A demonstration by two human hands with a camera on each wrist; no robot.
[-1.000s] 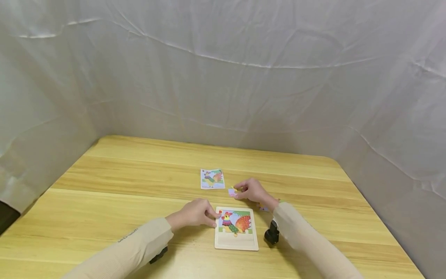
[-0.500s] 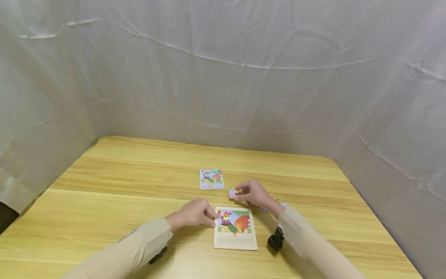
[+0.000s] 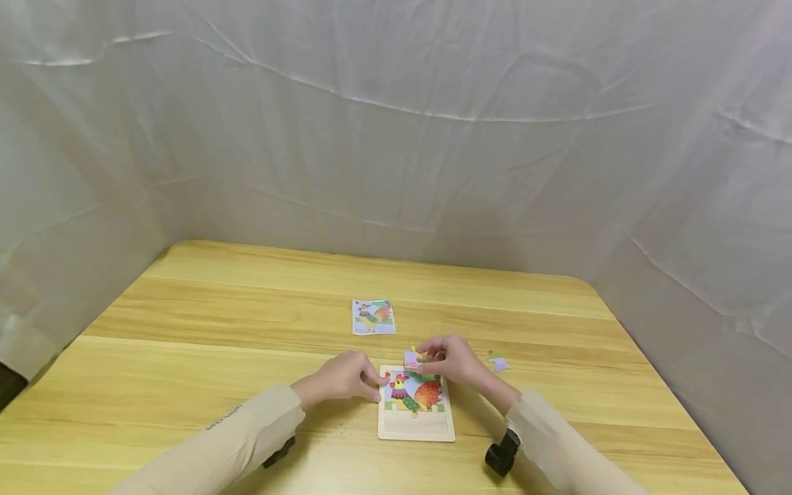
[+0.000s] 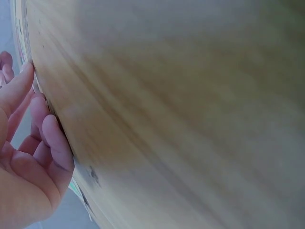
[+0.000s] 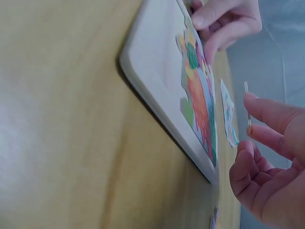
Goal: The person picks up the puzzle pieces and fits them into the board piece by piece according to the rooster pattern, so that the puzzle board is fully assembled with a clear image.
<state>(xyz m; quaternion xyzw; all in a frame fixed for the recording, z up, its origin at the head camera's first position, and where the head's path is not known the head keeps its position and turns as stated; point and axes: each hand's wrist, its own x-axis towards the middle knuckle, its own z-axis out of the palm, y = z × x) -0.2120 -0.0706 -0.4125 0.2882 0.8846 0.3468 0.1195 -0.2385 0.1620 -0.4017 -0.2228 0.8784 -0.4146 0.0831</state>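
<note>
A wooden puzzle tray [image 3: 416, 434] lies on the table with a partly assembled rooster picture [image 3: 416, 393] in its upper part. Along its lower part a strip of bare wood shows. My left hand [image 3: 348, 377] grips the tray's left edge between thumb and fingers. Over the tray's far edge, my right hand [image 3: 454, 361] pinches a puzzle piece [image 3: 412, 359] coloured lilac, pink and yellow. Seen edge-on in the right wrist view, that puzzle piece [image 5: 248, 112] is a thin sliver between thumb and fingertip, raised above the tray.
Beyond the tray lies a small picture card [image 3: 374, 317] with the same rooster. A loose puzzle piece [image 3: 498, 361] in green and lilac rests right of my right hand. Grey fabric [image 3: 396, 172] hangs around the wooden table [image 3: 235, 302].
My right hand has brought its puzzle piece from beside the card toward me, over the tray's far edge, uncovering the loose piece on the right. The left hand keeps its grip.
</note>
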